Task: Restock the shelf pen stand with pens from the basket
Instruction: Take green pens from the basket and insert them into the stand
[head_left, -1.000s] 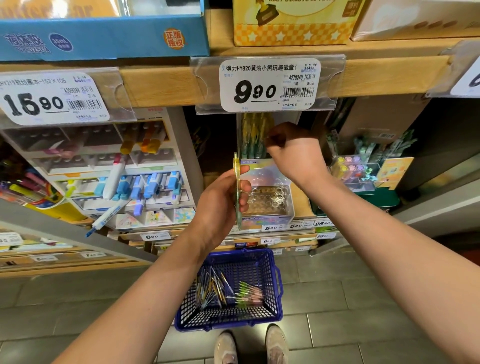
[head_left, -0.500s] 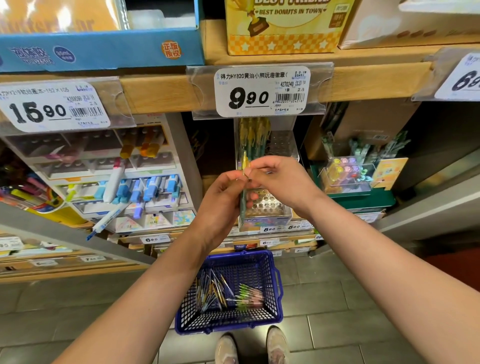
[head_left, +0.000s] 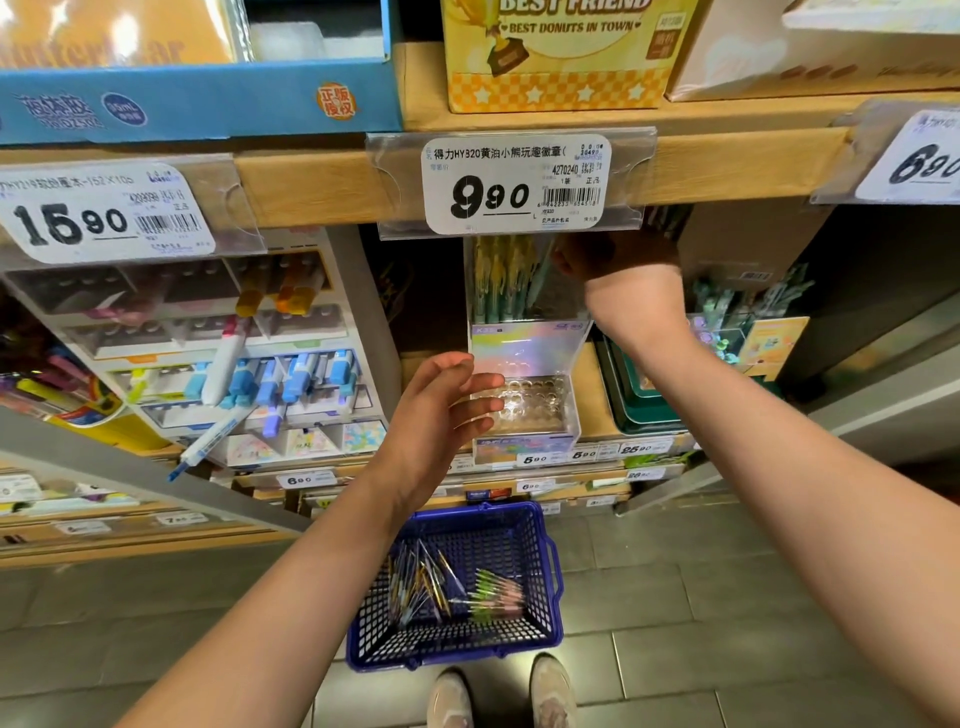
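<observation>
Wooden shop shelving (head_left: 311, 187) with a white 9.90 price tag (head_left: 514, 182), and beneath it a clear tiered plastic pen stand (head_left: 524, 384) with yellow-and-green pens (head_left: 498, 280) upright in its back row. Left hand (head_left: 441, 415) released, fingers spread, holding nothing, just before the stand's bare front holes; right hand (head_left: 618, 260) curled beside the upright pens under the tag, grip hidden, cannot tell. Down on grey floor tiles (head_left: 727, 597), blue plastic mesh basket (head_left: 545, 551) with loose pens (head_left: 452, 592) inside.

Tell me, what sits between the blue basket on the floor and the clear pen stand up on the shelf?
In the head view, between the blue basket and the pen stand lie shelf-edge price tags, with the open left hand hovering in front.
</observation>
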